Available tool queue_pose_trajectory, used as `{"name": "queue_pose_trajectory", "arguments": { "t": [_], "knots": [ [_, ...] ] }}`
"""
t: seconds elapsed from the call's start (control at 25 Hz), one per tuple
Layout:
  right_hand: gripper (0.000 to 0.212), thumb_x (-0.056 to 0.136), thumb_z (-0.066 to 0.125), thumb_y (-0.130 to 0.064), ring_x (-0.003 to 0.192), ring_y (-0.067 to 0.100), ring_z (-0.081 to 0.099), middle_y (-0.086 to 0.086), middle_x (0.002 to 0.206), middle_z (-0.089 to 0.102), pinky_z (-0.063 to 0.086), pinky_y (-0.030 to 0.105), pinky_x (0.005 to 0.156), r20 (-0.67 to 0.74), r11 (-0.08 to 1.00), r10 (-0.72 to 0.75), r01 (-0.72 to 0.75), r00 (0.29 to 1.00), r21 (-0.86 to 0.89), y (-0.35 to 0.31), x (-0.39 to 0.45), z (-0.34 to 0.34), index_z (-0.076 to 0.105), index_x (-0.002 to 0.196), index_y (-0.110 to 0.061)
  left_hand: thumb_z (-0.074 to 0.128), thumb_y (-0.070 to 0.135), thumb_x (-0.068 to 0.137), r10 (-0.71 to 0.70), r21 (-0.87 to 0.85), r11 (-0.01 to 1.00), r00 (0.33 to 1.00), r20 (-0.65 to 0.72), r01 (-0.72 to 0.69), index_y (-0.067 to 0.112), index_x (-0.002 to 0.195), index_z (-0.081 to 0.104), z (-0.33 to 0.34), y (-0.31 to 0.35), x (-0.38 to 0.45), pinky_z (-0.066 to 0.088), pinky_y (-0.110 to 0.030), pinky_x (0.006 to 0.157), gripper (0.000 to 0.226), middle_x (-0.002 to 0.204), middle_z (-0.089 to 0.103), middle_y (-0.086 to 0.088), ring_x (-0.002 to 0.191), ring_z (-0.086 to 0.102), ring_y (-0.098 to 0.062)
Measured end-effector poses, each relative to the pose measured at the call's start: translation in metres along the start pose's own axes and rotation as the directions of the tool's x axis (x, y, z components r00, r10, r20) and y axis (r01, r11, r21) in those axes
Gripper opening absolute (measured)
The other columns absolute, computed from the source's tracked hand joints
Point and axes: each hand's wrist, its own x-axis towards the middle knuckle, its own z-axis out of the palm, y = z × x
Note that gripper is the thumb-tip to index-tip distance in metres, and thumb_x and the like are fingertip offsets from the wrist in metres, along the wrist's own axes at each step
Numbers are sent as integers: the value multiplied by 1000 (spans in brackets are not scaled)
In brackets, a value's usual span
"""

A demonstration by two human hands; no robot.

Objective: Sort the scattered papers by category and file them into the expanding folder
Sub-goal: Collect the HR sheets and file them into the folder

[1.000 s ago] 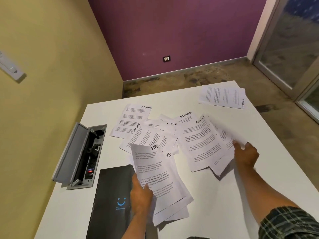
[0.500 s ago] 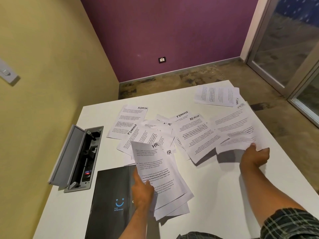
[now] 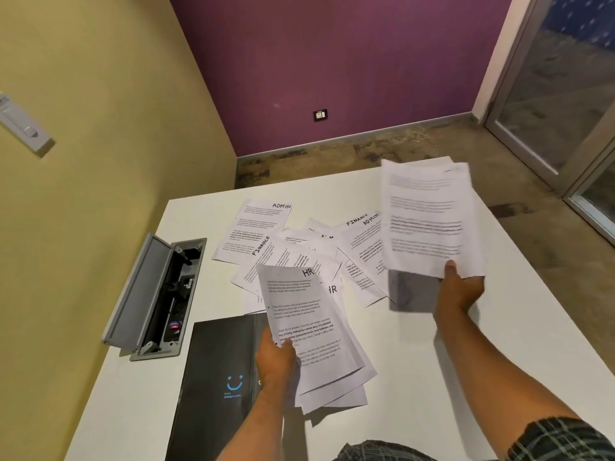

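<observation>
The left hand (image 3: 274,356) grips a stack of HR sheets (image 3: 316,331) overlapping the black folder (image 3: 219,377); right hand (image 3: 461,289) holds raised pages (image 3: 429,217); scattered papers (image 3: 293,251) lie beyond the folder; an open grey floor box (image 3: 156,297) sits left of it on the table (image 3: 432,377).

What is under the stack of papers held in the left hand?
Under the HR stack in the left hand lie a corner of the black expanding folder, another HR sheet and bare white table. Anything else beneath is covered.
</observation>
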Motion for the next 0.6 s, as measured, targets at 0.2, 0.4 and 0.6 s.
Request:
{"name": "queue_pose_trajectory", "arguments": {
  "t": [0.2,0.4,0.6],
  "knots": [
    [14,91,55,9,55,27,66,22,79,72,55,33,47,283,830,471,-310,836,-464,27,-62,-16,61,97,-3,61,1,91,-77,-157,984,993,87,90,17,108,65,1,-6,10,60,-25,60,24,101,73,-2,82,70,-17],
    [32,80,56,20,55,35,64,18,71,66,53,41,58,365,665,638,-248,678,-704,60,-99,-53,65,101,-2,48,9,98,-172,-268,942,977,127,201,16,111,65,4,-2,3,60,-32,62,22,101,74,-9,89,72,-28],
    [27,80,76,2,51,25,58,14,75,74,44,30,50,452,589,669,-49,590,-807,60,-97,-58,70,105,-4,46,74,87,-188,-132,968,963,194,216,27,110,61,14,-19,18,57,-47,86,54,98,75,2,91,72,-26]
  ]
}}
